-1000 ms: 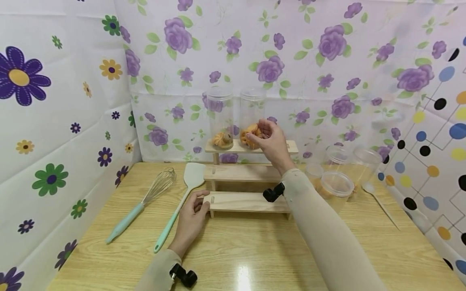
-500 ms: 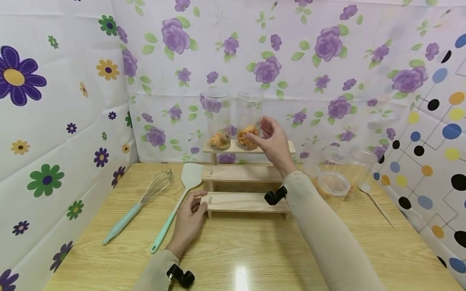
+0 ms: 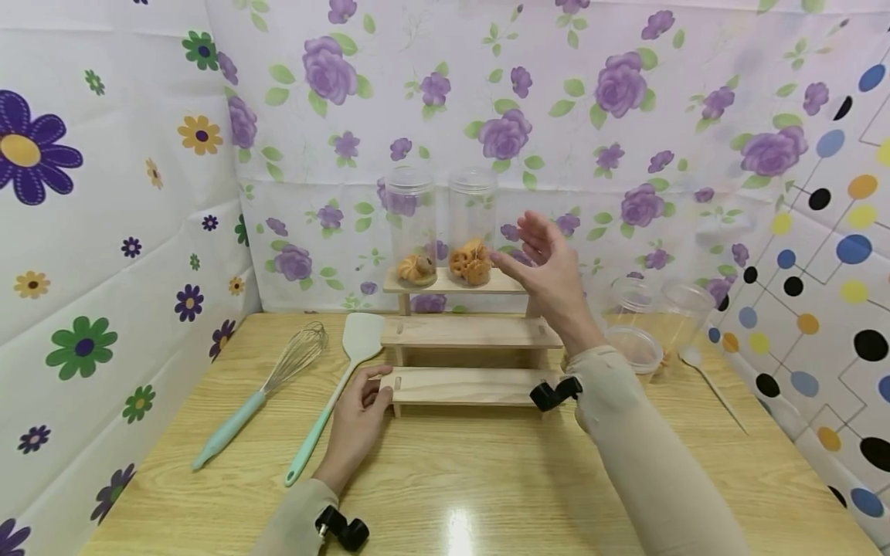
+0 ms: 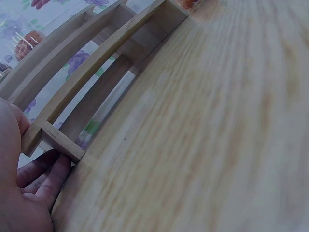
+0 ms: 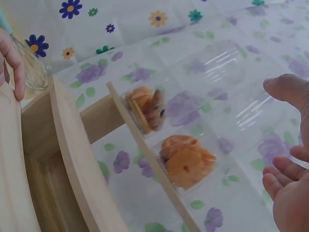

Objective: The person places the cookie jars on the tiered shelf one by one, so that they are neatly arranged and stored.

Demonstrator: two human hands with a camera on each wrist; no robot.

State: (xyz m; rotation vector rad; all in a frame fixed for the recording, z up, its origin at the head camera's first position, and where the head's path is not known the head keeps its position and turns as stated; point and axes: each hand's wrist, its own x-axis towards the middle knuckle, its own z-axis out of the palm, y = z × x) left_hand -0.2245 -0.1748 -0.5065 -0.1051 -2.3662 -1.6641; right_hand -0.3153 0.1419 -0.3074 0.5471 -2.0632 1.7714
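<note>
A three-tier wooden display shelf [image 3: 445,384] stands on the table. My left hand [image 3: 360,413] grips the left end of its lowest tier; in the left wrist view the thumb lies at the board and the fingers [image 4: 55,181] are at the leg. Two tall clear lidded jars stand upright on the top tier: the left jar [image 3: 412,224] holds cookies, and the right jar [image 3: 473,216] has ring-patterned cookies [image 3: 470,262] at its bottom. My right hand [image 3: 552,278] is in the air right of that jar, fingers apart and holding nothing.
On the left lie a whisk [image 3: 260,398] and a long spatula [image 3: 327,409] with a mint handle. Several clear containers [image 3: 636,351] stand on the right, partly behind my right arm, beside a white long-handled spoon [image 3: 712,386]. Patterned cloths [image 3: 431,131] enclose the table.
My right hand has come off the right jar and moved to the right, away from it. The jar stays on the top tier. My left hand keeps its place on the shelf.
</note>
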